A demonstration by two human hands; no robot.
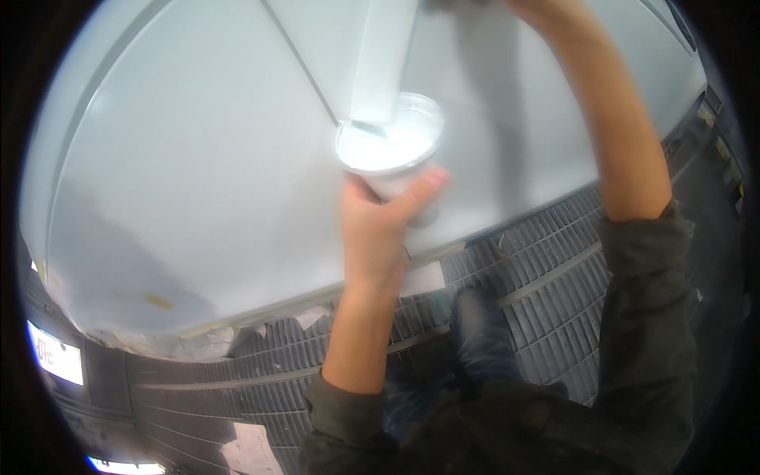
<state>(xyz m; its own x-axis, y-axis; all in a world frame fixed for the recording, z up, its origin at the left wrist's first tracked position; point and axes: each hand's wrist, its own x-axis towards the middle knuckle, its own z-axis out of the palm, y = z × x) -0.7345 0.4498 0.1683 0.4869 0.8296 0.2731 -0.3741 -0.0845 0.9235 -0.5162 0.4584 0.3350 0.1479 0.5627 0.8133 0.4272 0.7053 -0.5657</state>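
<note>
My left hand (374, 226) is wrapped round a pale cup (386, 185) with a clear rim, thumb on its right side. The cup tilts a little, and bright white contents show inside it. From the top edge of the head view a broad, smooth white band (380, 59) reaches down into the cup; I cannot make out what it is. Only the heel of my right hand (532, 6) shows at the top edge, its fingers cut off and blurred. Behind the cup spreads a white car body panel (190, 166) with a dark seam.
Masking paper (313, 317) and tape line the panel's lower edge. Below lies a slatted metal grating floor (546, 317), with a loose sheet of paper (252, 447) on it. Lit panels (57, 354) glow at the lower left. My trouser leg (484, 332) stands close to the panel.
</note>
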